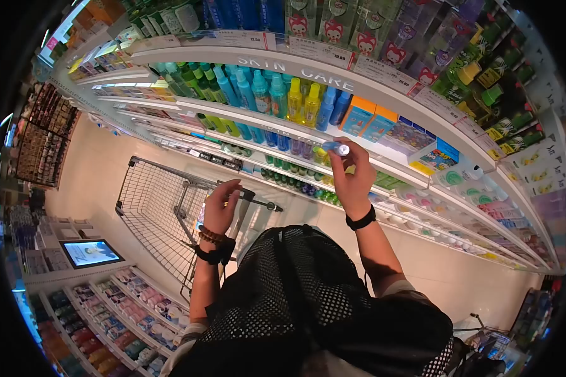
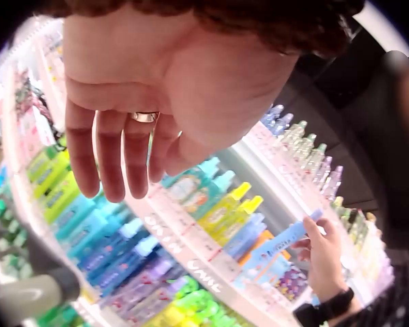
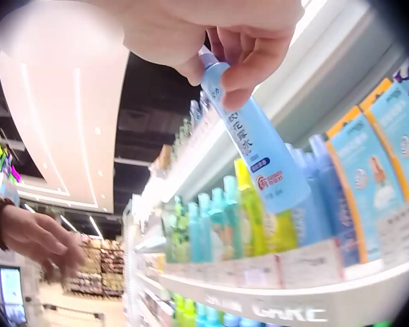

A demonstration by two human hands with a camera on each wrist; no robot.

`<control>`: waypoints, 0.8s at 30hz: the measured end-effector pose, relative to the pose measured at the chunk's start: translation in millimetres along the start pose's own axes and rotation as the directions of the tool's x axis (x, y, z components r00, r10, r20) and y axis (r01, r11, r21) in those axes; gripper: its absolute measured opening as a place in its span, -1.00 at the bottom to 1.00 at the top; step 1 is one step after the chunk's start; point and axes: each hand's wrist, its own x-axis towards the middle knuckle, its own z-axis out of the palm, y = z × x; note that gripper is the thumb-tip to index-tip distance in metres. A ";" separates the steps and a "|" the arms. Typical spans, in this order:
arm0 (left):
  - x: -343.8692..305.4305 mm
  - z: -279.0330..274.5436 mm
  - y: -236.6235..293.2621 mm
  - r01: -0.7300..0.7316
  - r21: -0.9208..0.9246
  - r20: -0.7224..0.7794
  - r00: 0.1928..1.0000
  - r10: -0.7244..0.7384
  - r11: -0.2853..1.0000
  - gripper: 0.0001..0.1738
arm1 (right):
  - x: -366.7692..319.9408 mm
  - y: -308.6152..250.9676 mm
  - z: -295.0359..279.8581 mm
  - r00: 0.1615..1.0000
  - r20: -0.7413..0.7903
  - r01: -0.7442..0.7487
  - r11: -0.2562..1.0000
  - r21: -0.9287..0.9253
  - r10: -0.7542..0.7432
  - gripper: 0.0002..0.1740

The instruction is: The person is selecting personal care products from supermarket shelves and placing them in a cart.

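Note:
My right hand (image 1: 355,179) pinches a light blue spray bottle (image 3: 262,146) near its neck, with the thumb on one side and fingers on the other. In the right wrist view the bottle tilts in front of the shelf, printed label showing. Similar blue bottles (image 1: 326,108) stand behind it on the shelf, between yellow bottles (image 1: 303,103) and orange-and-blue boxes (image 1: 361,119). My left hand (image 1: 219,207) hangs relaxed over the cart's handle end, holding nothing. A ring (image 2: 144,117) shows on one of its fingers in the left wrist view.
A wire shopping cart (image 1: 151,201) stands in the aisle to my left. Long curved shelves (image 1: 245,58) marked "SKIN CARE" hold rows of bottles ahead. Behind on the left are a lit screen (image 1: 93,252) and more stocked shelves. A dark mesh bag (image 1: 283,276) covers my front.

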 end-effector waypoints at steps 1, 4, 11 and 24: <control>5.1 1.6 20.6 -0.055 -0.062 0.090 0.994 0.060 0.997 -0.59 | -5.5 -11.9 5.9 0.980 0.103 -0.188 0.967 0.174 0.172 -0.63; 20.3 12.0 40.8 0.086 -0.419 0.374 0.923 0.086 0.904 -0.45 | 7.9 -29.9 31.4 0.791 0.453 -0.606 0.630 0.486 0.411 -0.64; 2.5 -20.0 42.0 0.279 -0.552 0.490 0.871 0.035 0.786 -0.53 | 8.8 -56.7 57.7 0.692 0.635 -0.705 0.509 0.494 0.343 -0.59; -35.4 -30.8 46.1 0.259 -0.586 0.419 0.908 0.013 0.768 -0.60 | -8.9 -78.6 82.0 0.638 0.733 -0.728 0.492 0.477 0.235 -0.65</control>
